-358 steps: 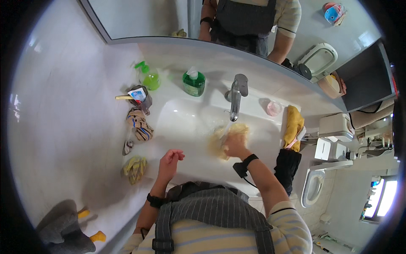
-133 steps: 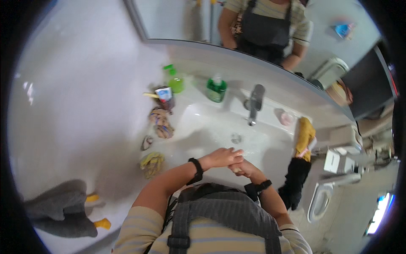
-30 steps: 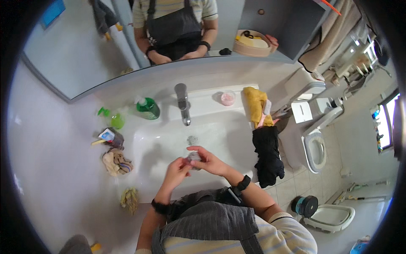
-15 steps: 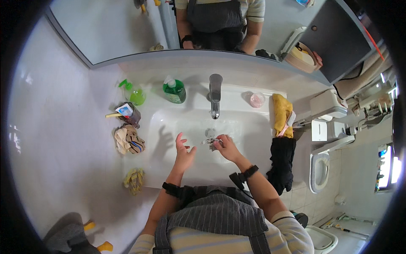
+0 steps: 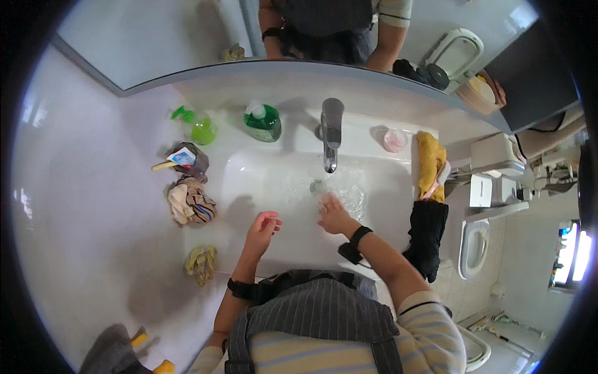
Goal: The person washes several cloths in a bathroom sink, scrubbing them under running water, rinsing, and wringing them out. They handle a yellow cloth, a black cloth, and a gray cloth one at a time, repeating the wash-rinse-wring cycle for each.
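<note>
Both of my hands are over a white sink basin (image 5: pixel 286 246). My right hand (image 5: pixel 336 217) reaches down near the drain (image 5: pixel 317 186), its fingers stretched out and blurred by the splashing water. I see nothing held in it. My left hand (image 5: pixel 261 234) hovers over the left front of the basin, fingers loosely bent and apart from the thumb, with nothing in it. A chrome faucet (image 5: pixel 332 134) stands at the back rim above the drain. Rippling water (image 5: pixel 352 190) lies around the drain and right hand.
On the back ledge are a green pump bottle (image 5: pixel 265 124), a light-green pump bottle (image 5: pixel 202 131) and a pink jar (image 5: pixel 395 141). Crumpled cloths (image 5: pixel 192 201) and a yellowish cloth (image 5: pixel 201 264) lie left. A mustard cloth (image 5: pixel 430 161) and black cloth (image 5: pixel 427 234) hang right.
The small greyish thing at my right fingertips no longer shows, and those fingers have straightened. My left hand has drawn slightly back and its fingers bent more. The whole view has shifted slightly.
</note>
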Demonstrator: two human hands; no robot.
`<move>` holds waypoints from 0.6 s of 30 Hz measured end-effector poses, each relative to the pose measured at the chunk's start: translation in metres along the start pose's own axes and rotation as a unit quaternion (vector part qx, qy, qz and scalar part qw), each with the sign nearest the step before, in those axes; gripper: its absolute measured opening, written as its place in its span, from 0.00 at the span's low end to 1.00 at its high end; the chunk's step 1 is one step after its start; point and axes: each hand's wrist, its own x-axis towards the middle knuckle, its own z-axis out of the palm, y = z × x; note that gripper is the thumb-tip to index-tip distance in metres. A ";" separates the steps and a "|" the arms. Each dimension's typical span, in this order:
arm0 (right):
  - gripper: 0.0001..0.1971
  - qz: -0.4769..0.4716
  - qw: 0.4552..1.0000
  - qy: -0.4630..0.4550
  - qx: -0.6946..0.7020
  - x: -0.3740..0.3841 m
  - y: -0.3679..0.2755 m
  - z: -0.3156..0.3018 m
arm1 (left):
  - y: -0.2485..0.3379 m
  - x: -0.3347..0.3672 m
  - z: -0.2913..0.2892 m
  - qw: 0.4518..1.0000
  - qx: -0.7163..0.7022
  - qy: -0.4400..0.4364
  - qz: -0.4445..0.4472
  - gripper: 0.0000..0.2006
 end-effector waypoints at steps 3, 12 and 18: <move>0.26 -0.023 0.979 -0.024 0.201 -0.011 0.019 -0.001 | -0.001 -0.003 -0.003 1.000 0.011 -0.013 -0.013 0.10; 0.26 0.173 0.960 -0.028 0.219 -0.024 0.023 -0.037 | 0.004 -0.012 -0.013 1.000 -0.011 -0.015 0.003 0.10; 0.30 0.148 0.966 -0.043 0.206 -0.018 0.026 -0.041 | -0.006 -0.022 -0.015 1.000 -0.005 -0.003 -0.031 0.10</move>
